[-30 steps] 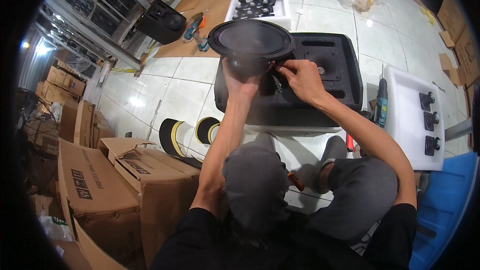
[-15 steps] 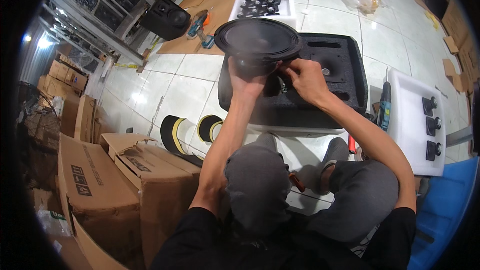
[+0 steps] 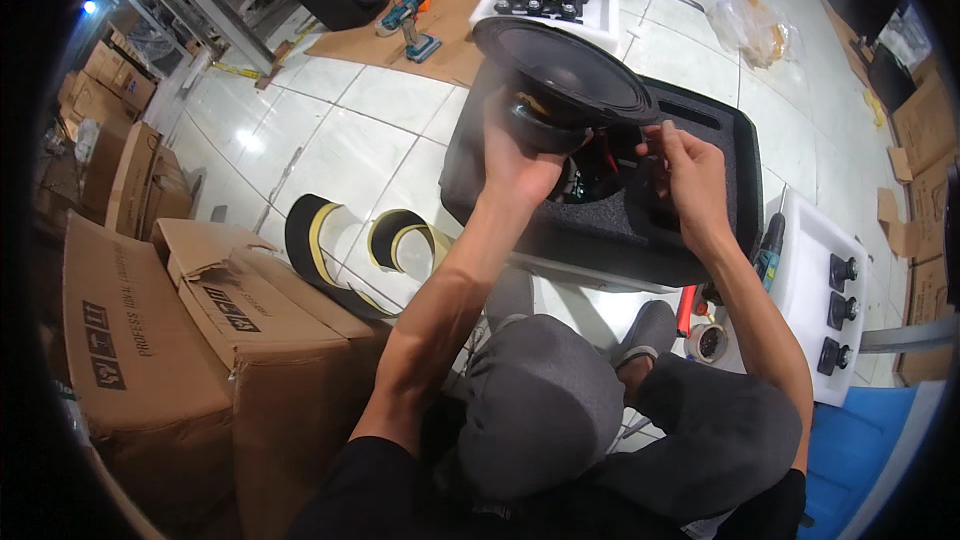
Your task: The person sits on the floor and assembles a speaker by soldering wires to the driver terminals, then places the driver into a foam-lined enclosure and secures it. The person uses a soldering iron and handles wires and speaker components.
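Observation:
A round black speaker driver [image 3: 570,65] is tilted above the black speaker cabinet [image 3: 600,250], its right edge lower. My left hand [image 3: 522,155] is closed around the driver's magnet from below and bears it up. At the driver's lower right rim, my right hand [image 3: 690,175] has its fingers bent together. Whatever its fingertips hold, if anything, is too small to make out. Under the driver, red wires [image 3: 598,162] show in the cabinet's round opening, partly hidden by the driver and my left hand.
Right of the cabinet lie a drill [image 3: 770,245] and a white foam tray [image 3: 800,290] of black parts. Another foam tray [image 3: 600,32] stands behind. Curved black-and-yellow strips [image 3: 320,240] and cardboard boxes [image 3: 150,340] are at left. A small tub of screws [image 3: 708,342] sits near my foot.
The view has shifted. The driver has tilted down to the right, baring red wires beneath it. My right hand has drawn rightward from under the driver to its rim; my left hand keeps its hold.

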